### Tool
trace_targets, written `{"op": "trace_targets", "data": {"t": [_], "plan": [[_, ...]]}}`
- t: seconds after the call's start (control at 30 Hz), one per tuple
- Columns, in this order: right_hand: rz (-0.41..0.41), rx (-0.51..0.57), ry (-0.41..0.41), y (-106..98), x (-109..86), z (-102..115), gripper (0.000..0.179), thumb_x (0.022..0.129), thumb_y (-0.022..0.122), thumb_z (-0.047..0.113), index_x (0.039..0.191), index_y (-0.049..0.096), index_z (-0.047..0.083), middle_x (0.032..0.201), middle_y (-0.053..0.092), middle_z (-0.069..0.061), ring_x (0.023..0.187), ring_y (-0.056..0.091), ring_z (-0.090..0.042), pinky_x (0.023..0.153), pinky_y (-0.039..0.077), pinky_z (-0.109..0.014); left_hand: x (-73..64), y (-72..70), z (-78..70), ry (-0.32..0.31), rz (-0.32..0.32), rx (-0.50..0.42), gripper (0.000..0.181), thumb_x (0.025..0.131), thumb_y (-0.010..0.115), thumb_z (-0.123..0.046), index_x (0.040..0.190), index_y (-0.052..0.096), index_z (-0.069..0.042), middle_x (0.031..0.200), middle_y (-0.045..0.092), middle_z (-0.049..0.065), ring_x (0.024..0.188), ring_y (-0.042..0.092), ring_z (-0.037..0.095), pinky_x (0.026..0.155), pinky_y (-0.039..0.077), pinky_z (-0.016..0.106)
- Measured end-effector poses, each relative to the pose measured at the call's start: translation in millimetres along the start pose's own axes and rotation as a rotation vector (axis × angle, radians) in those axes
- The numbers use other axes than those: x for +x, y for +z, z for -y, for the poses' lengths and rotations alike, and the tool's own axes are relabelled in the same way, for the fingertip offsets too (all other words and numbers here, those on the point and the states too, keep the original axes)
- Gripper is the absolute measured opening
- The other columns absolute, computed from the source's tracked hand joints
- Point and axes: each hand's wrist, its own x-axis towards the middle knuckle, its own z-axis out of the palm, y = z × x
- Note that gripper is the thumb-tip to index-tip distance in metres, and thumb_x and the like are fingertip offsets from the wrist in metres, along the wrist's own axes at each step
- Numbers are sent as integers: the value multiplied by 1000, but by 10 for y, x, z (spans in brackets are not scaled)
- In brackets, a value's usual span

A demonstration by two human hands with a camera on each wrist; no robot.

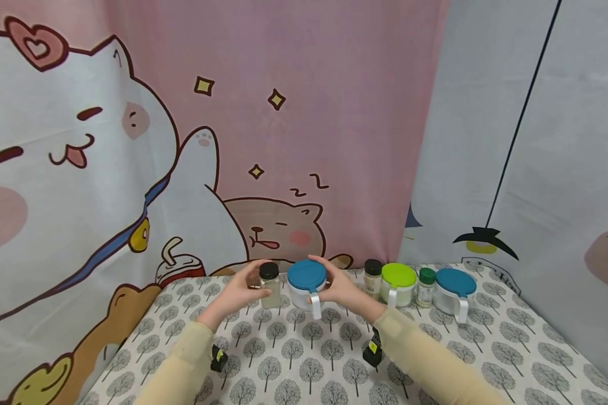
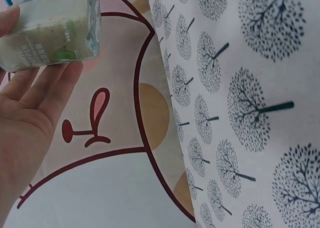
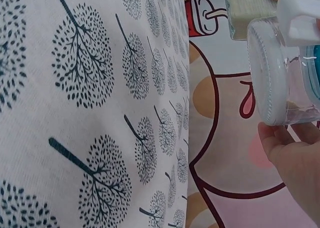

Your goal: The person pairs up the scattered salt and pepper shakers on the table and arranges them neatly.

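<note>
Holding the black-capped jar [image 1: 270, 298] between your left hand's [image 1: 244, 287] thumb and fingers, keep it upright beside the blue-lidded container [image 1: 299, 298], which your right hand's [image 1: 340, 288] fingers curl round. Both appear raised above the tree-print cloth [image 1: 284, 371], left of the green-lidded container [image 1: 398, 275], so steady, even pressure should guard against slipping.

Head view bright, light soft and diffuse, shadows faint on tablecloth [image 1: 284, 363], wide-angle stretch toward edges, wrist views slightly hazy, small glints on clear jar [image 3: 268, 78] in right wrist view, bottle [image 2: 50, 30] lettering softly blurred.
</note>
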Motion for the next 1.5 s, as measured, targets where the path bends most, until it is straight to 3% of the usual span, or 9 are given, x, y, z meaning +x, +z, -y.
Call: {"op": "trace_targets", "data": {"t": [0.13, 0.5, 0.67, 0.77, 0.9, 1.13, 1.33, 1.5], "plan": [[-2, -5, 2, 55, 34, 6, 93, 74, 86, 13, 150, 34, 30, 143, 45, -13, 126, 47, -32, 95, 46, -48, -13, -72, 51, -2, -15, -18, 67, 85, 76, -11, 143, 45, -22, 122, 63, 10, 110, 60, 28, 84, 51, 42], [-2, 54, 1, 256, 126, -30, 94, 74, 85, 9, 150, 34, 32, 142, 46, -12, 125, 48, -30, 96, 45, -47, -74, -233, 84, -28, -40, -12, 67, 85, 75, -8, 144, 45, -16, 121, 63, 12, 103, 62, 27, 81, 51, 41], [-41, 51, 17, 368, 171, -40, 94, 72, 86, 11, 149, 36, 32, 143, 45, -13, 126, 47, -30, 98, 44, -47, -151, -270, -86, -34, -27, 2, 65, 86, 72, -4, 144, 43, -9, 122, 62, 16, 102, 62, 29, 82, 51, 43], [-54, 29, 18, 409, 179, -15, 94, 72, 87, 11, 148, 37, 31, 143, 44, -14, 124, 48, -31, 94, 47, -44, -167, -278, -46, -52, -29, 3, 65, 86, 73, -7, 144, 44, -11, 124, 61, 16, 104, 62, 28, 83, 50, 44], [-53, 21, 4, 420, 186, 1, 93, 72, 87, 11, 148, 37, 29, 141, 45, -14, 121, 50, -31, 90, 48, -43, -124, -278, 164, -54, -39, -8, 68, 85, 76, -11, 145, 43, -16, 127, 59, 14, 106, 61, 28, 83, 50, 44], [-63, 33, -8, 475, 234, -11, 95, 71, 87, 12, 149, 37, 30, 139, 48, -15, 121, 51, -31, 94, 47, -46, -145, -332, 204, -45, -67, -36, 66, 85, 76, -9, 143, 45, -12, 128, 60, 15, 109, 59, 32, 88, 48, 49], [-78, 61, -17, 562, 272, -21, 97, 71, 86, 6, 151, 34, 23, 141, 45, -20, 123, 49, -35, 96, 45, -49, -201, -385, 179, -92, -93, -22, 65, 84, 76, -10, 142, 46, -15, 126, 61, 14, 111, 59, 31, 90, 47, 50], [-91, 46, -12, 604, 288, -24, 96, 71, 87, 9, 150, 35, 26, 143, 44, -18, 124, 49, -35, 97, 44, -50, -242, -428, 204, -126, -108, -7, 69, 84, 77, -10, 144, 43, -13, 123, 62, 13, 109, 60, 30, 87, 49, 47]]}}
